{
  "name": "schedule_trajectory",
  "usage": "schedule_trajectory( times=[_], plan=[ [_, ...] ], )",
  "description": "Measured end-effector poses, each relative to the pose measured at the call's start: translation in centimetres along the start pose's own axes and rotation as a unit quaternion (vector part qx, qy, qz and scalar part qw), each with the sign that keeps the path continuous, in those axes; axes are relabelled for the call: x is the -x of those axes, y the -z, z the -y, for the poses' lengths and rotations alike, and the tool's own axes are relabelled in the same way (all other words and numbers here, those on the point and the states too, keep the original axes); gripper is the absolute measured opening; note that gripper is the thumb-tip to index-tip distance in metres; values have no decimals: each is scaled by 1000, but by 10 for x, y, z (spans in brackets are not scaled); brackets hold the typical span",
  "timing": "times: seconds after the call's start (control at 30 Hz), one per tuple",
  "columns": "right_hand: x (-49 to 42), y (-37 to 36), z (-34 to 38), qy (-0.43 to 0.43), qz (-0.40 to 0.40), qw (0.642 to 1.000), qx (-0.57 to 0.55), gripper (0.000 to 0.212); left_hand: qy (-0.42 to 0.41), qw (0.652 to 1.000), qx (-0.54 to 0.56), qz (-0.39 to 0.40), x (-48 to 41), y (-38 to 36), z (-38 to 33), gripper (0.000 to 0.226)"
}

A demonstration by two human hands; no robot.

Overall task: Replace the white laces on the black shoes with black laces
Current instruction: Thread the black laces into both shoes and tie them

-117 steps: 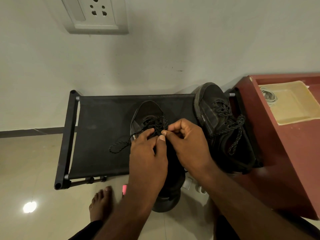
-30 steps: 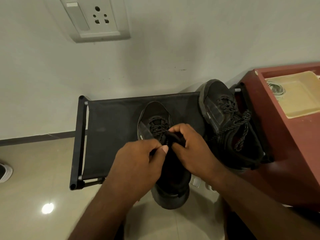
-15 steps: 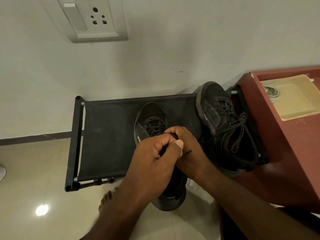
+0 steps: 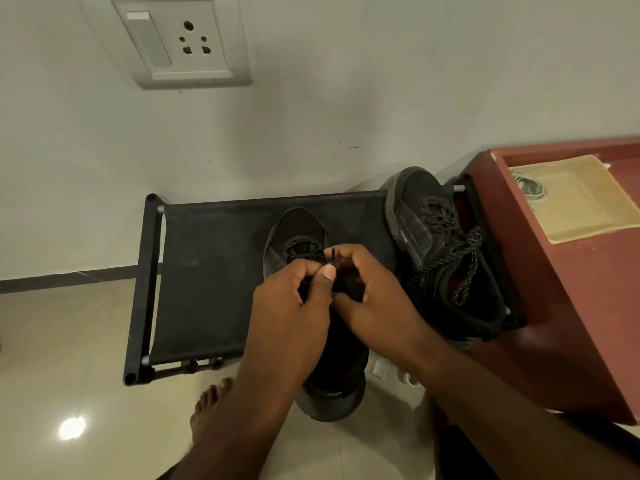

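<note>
A black shoe [image 4: 298, 230] lies toe-away on the black fabric rack [image 4: 207, 278], its heel hanging over the front edge. Speckled black lace [image 4: 306, 252] crosses its upper eyelets. My left hand [image 4: 294, 306] and my right hand [image 4: 374, 292] meet over the shoe's tongue, each pinching a strand of the black lace; a lace tip [image 4: 333, 252] sticks up between them. The mid part of the shoe is hidden under my hands. A second black shoe [image 4: 436, 244] with black laces leans at the rack's right end, lace ends hanging loose.
A dark red cabinet [image 4: 561, 306] stands at the right, holding a cream tray [image 4: 575, 202] with a coiled pale lace [image 4: 530, 185]. A wall socket [image 4: 180, 43] is above. My bare foot [image 4: 211, 407] rests on the tiled floor before the rack.
My left thumb has lifted off my right hand and the hands have parted slightly; a lace tip now points upward between them. The view has shifted a little.
</note>
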State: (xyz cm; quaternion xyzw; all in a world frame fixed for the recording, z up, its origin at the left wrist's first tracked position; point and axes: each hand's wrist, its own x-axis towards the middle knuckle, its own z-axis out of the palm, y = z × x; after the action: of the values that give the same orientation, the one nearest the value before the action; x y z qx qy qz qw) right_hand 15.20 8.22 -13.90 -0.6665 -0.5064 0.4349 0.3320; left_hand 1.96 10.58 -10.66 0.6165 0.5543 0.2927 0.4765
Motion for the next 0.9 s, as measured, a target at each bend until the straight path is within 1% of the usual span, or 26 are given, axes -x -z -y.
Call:
schedule_trajectory(
  times=[0.07, 0.1, 0.17, 0.23, 0.3, 0.4, 0.5, 0.57, 0.63, 0.73, 0.83, 0.9],
  plan=[
    [6, 2, 5, 25, 17, 999, -19, 50, 14, 1000, 4, -16, -3, 1, 2, 19],
    [8, 3, 7, 39, 18, 999, -34, 50, 13, 1000, 4, -17, -4, 2, 2, 19],
    [9, 3, 10, 52, 4, 996, -77, 38, 2, 1000, 0, -10, -3, 4, 1, 17],
    [7, 5, 12, 53, -27, 994, -92, 23, -14, 1000, -10, -17, -1, 4, 0, 20],
    [5, 8, 12, 47, -51, 993, -99, 17, -41, 998, -18, -47, 0, 4, 0, 21],
    [4, 10, 11, 31, -58, 992, -111, 13, -103, 988, -28, -113, 0, 6, -2, 10],
    [2, 10, 11, 6, -69, 988, -137, 8, -147, 979, 6, -144, -1, 10, -8, 10],
    [1, 12, 12, -16, -78, 981, -179, 7, -140, 978, 65, -141, 0, 14, -12, 14],
    [-1, 15, 13, -46, -92, 969, -224, 7, -116, 972, 143, -145, 0, 20, -16, 18],
    [-3, 20, 12, -81, -109, 960, -247, 8, -77, 956, 241, -150, -1, 28, -19, 17],
    [-3, 21, 14, -93, -115, 956, -252, 8, -45, 950, 268, -152, 1, 32, -23, 16],
    [-2, 21, 18, -73, -124, 961, -236, 7, -15, 953, 261, -156, 2, 33, -23, 14]
  ],
)
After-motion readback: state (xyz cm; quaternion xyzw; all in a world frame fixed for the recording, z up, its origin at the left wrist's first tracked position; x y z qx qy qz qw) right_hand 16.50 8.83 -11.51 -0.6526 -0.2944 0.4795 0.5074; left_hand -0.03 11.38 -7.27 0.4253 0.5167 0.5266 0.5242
